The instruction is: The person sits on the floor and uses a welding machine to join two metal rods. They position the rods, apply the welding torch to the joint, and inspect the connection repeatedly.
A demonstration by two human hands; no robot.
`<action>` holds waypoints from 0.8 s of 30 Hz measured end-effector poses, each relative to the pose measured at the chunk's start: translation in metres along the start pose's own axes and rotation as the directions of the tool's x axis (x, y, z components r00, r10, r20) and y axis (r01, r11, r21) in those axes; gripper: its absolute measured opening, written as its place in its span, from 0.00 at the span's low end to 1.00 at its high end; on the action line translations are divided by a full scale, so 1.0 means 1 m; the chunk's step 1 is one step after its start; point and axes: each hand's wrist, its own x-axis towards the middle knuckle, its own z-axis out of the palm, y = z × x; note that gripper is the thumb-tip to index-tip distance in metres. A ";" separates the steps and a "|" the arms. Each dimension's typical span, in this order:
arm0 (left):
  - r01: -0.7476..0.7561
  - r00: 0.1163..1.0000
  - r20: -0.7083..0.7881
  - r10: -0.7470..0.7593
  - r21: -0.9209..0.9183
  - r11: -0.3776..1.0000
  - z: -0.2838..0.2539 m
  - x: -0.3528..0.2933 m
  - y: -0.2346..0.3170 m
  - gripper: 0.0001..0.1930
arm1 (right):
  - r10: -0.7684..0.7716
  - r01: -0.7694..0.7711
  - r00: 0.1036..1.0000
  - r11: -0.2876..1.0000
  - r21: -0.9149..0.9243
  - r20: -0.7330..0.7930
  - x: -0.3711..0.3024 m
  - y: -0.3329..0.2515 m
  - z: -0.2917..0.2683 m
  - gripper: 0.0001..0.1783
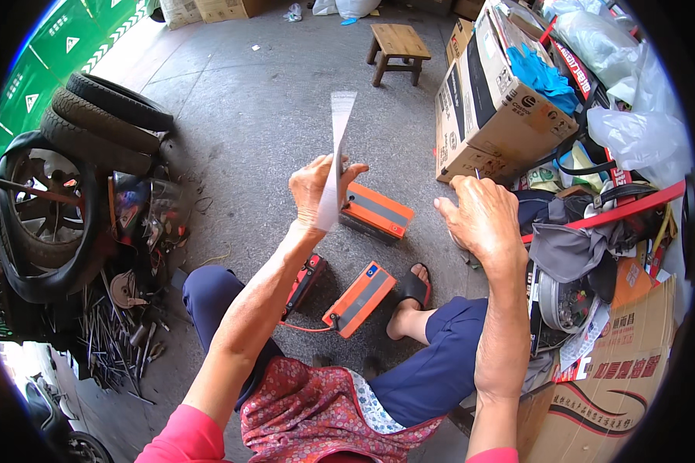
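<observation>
My left hand is raised over the floor, its fingers closed on a thin whitish sheet seen almost edge-on; whether it is paper or plastic I cannot tell. Out to the right, my right hand is held up with fingers curled, and a small thin dark tip shows above them; what it belongs to is hidden. Beneath the left hand lies an orange-topped battery with a grey band. Nearer me rest a second orange battery with a red wire at its end and a red-and-black battery, partly behind my left forearm.
Tyres and a wheel are stacked at the left, above scattered metal tools. Cardboard boxes with blue gloves stand at the right. A wooden stool is farther off. Flat cardboard leans at lower right.
</observation>
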 end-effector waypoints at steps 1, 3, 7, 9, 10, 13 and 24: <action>0.026 0.997 0.066 -0.031 0.064 0.998 0.001 -0.001 0.001 0.19 | 0.010 -0.010 1.000 1.000 -0.005 0.010 0.000 0.002 0.000 0.22; 0.066 0.979 0.177 -0.102 0.199 0.978 -0.002 0.001 0.001 0.21 | -0.093 0.099 0.983 0.995 0.031 -0.158 -0.004 0.005 0.009 0.16; 0.000 0.989 0.145 0.015 -0.102 0.995 0.014 -0.001 -0.034 0.24 | -0.066 0.067 0.997 0.997 0.044 -0.033 0.000 -0.008 0.002 0.21; 0.341 0.861 0.441 -0.252 -0.134 0.931 0.001 0.007 -0.013 0.21 | -0.054 0.054 0.998 0.998 0.033 -0.011 0.001 -0.006 0.002 0.21; 0.386 0.853 0.472 -0.224 -0.280 0.879 0.006 0.005 -0.018 0.19 | -0.052 0.052 0.999 0.998 0.031 -0.004 0.001 -0.005 0.003 0.21; 0.387 0.837 0.535 -0.116 -0.429 0.816 0.003 0.008 -0.009 0.12 | -0.050 0.050 0.999 0.998 0.027 -0.002 -0.001 -0.002 0.005 0.21; 0.078 0.983 0.174 -0.062 -0.087 0.993 -0.004 -0.004 -0.003 0.05 | -0.068 0.068 0.998 0.997 0.030 0.013 0.003 -0.009 0.012 0.21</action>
